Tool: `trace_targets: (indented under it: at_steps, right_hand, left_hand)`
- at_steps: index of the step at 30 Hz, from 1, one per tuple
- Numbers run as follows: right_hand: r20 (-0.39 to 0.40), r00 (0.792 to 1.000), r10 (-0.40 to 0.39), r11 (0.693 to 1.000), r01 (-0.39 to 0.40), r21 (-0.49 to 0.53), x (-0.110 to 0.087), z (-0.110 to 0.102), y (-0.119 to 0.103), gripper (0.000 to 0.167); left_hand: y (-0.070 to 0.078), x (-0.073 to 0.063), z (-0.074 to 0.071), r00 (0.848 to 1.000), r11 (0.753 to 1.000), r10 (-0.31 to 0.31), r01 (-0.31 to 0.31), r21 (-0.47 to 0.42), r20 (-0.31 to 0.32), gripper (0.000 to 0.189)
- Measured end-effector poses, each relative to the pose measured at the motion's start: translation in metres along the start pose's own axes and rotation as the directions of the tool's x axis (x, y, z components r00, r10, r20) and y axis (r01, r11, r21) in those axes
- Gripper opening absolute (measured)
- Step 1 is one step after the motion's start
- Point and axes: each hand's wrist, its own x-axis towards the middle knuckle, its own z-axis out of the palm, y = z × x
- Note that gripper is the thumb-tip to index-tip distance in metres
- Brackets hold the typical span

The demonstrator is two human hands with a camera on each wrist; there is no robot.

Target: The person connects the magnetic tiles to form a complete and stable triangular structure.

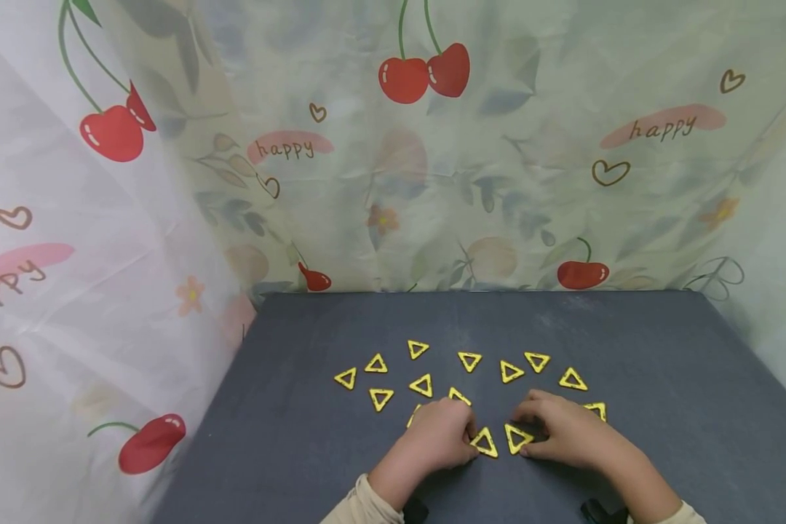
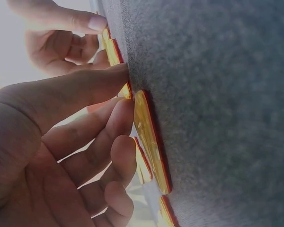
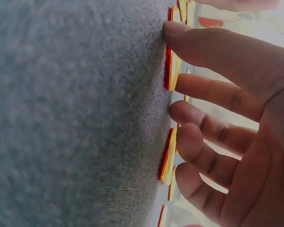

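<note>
Just in front of me, two flat yellow triangle frames lie side by side on the dark table. My left hand pinches the left triangle at its outer corner between thumb and index finger. On the other side, my right hand holds the right triangle by its edges with thumb and index finger. A small gap separates these two pieces. In the right wrist view, the held triangle shows a red underside between thumb and index finger, while the other fingers are loosely bent. Fingers mostly cover the held piece in the left wrist view.
Several more yellow triangles lie scattered beyond the hands on the dark table, such as a left one and a right one. A few sit partly behind the hands. Cherry-printed curtain hangs behind and to the left.
</note>
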Motion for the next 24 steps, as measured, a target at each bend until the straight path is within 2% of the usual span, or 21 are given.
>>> trace_targets:
  at_steps: [8,17,24]
  right_hand:
    - [0.011,0.997,-0.072,0.997,0.072,0.031,0.0016,0.0018,0.0012,0.024]
    - [0.050,0.994,-0.093,0.994,0.090,0.070,0.0086,0.0015,-0.0020,0.023]
    - [0.040,0.995,-0.097,0.992,0.093,0.083,0.0073,0.0049,-0.0007,0.023]
  left_hand:
    - [0.0007,0.0012,-0.0001,1.000,1.000,-0.014,0.014,-0.008,0.009,0.025]
    - [0.0003,0.0018,-0.0011,1.000,1.000,-0.020,0.020,-0.012,-0.001,0.028]
    - [0.0012,0.0020,-0.0008,1.000,1.000,-0.023,0.023,0.011,0.000,0.030]
